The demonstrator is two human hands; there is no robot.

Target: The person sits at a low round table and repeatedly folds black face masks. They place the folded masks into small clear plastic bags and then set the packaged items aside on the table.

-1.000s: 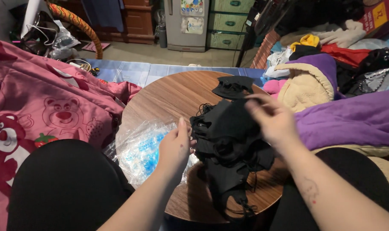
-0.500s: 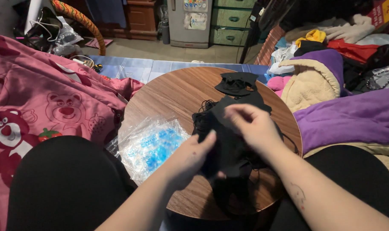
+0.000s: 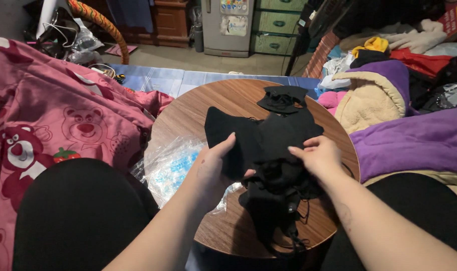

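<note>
Both my hands are on the black garment (image 3: 268, 145), which lies across the middle of the round wooden table (image 3: 188, 113) with its strappy lower end trailing to the near edge. Since half a second ago the cloth has been pulled flatter: a broad black panel now spreads toward the left edge where it was bunched before. My left hand (image 3: 216, 168) has its grip clamped on that panel's lower edge, thumb on top. My right hand (image 3: 319, 155) is closed on a fold just right of centre, fingers curled into the cloth. I read this as spreading it out, mid-way.

A second small black piece (image 3: 282, 98) sits at the far edge, apart. A clear plastic bag (image 3: 170, 165) hangs off the left edge. Pink bear-print blanket (image 3: 63, 125) is left of the table.
</note>
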